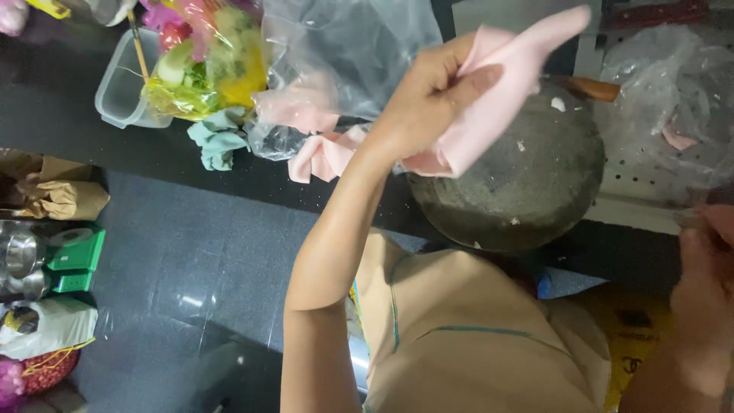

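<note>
Head view, left hand (428, 99) pinching pink cloth (497, 92), long axis up-right

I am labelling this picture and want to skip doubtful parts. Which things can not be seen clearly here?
- Right hand, head view: blurred, cut by the right edge; grip unclear.
- Pink sheet: motion-blurred; cloth or dough, cannot tell.
- Left hand: fingertips hidden in the sheet's folds.
- Dark round pan: near rim covered by the sheet.
</note>
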